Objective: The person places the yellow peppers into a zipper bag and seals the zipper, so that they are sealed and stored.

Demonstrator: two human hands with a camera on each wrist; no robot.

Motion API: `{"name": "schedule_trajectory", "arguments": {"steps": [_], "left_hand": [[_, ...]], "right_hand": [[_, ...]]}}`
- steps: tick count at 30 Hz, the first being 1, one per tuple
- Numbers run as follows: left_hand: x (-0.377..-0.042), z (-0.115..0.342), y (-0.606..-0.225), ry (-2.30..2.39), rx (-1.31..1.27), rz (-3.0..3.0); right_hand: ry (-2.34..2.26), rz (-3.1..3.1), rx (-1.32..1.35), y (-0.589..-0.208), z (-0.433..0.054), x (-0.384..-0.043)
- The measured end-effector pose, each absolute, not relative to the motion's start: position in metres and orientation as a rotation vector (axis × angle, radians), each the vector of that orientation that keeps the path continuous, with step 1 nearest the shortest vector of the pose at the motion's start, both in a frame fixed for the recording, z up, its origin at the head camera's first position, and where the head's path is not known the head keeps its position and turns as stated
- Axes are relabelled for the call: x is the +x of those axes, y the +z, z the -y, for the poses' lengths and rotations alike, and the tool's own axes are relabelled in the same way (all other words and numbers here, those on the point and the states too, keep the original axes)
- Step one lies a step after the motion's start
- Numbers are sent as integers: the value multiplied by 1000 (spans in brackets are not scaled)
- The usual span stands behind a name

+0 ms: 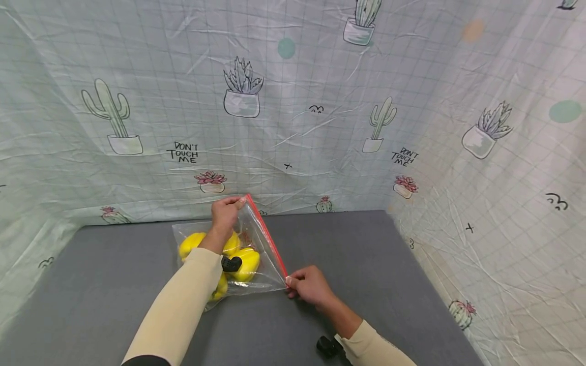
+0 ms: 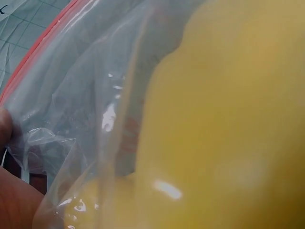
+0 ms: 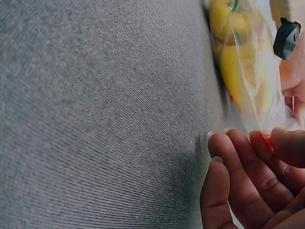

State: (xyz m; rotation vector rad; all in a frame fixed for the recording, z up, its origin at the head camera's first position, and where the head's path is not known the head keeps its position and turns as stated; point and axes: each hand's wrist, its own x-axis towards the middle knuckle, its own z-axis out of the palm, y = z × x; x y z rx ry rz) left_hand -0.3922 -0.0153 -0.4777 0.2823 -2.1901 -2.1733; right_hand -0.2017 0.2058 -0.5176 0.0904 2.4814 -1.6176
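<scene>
A clear zip bag with a red zip strip along its right edge lies on the grey table. Inside are several yellow bell peppers; a green stem shows in the right wrist view. My left hand pinches the far corner of the strip, its forearm passing over the bag and hiding some of the peppers. At the near corner, my right hand pinches the other end of the strip between thumb and index finger. The strip stretches straight from hand to hand. A pepper fills much of the left wrist view.
Grey fabric covers the table around the bag. A cactus-print curtain hangs behind the table and along its sides. Each wrist carries a small black camera, such as the left wrist camera.
</scene>
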Motion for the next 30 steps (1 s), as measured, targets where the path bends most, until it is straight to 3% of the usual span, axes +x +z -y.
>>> {"name": "schedule_trajectory", "arguments": {"steps": [20,30], "left_hand": [[-383,17,-471,-2045,49,2380],[-366,62,-444,-1816,-180,2618]], "right_hand": [[-1648,-2073,16,-525,-198,-182],[-1594,-2074,75,-521,-218,-181]]}}
